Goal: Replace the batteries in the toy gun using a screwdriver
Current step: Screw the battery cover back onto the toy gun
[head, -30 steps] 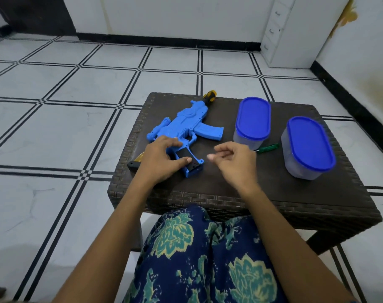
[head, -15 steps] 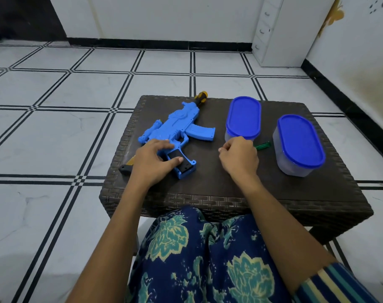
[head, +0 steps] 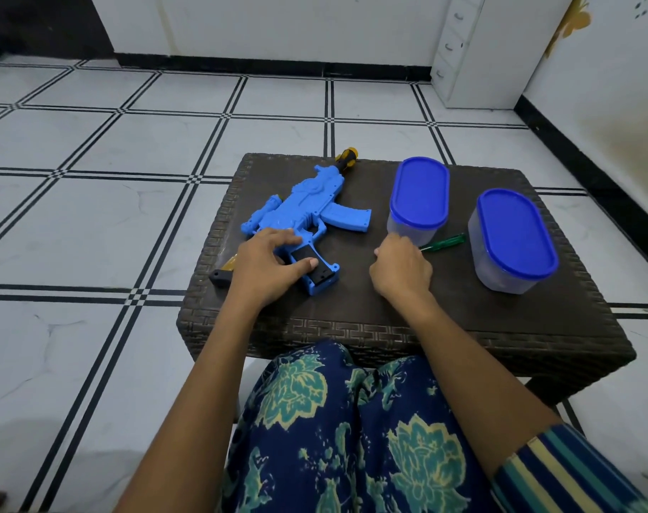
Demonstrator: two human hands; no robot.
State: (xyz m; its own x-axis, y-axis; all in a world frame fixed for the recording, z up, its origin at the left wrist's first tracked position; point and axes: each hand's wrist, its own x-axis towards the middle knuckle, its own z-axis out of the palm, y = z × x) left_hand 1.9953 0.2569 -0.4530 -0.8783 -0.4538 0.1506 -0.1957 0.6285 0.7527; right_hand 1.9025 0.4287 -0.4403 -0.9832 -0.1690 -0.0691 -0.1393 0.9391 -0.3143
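Observation:
A blue toy gun (head: 307, 209) lies flat on a brown wicker table (head: 389, 312), muzzle pointing away from me. My left hand (head: 267, 268) holds it down at the grip, with the thumb across the black battery cover (head: 320, 278). A screwdriver with a green handle (head: 444, 241) lies between two containers. My right hand (head: 400, 272) is curled over its metal end, fingers closed around the shaft, which is hidden by them. No loose batteries are in sight.
Two clear tubs with blue lids stand on the table, one at the back middle (head: 420, 194) and one at the right (head: 514, 235). A tiled floor surrounds the table. A white drawer cabinet (head: 474, 50) stands in the far right corner.
My right hand went from the table's middle to the screwdriver's metal end and closed on it. The left hand stayed on the gun's grip. The camera tilted a little.

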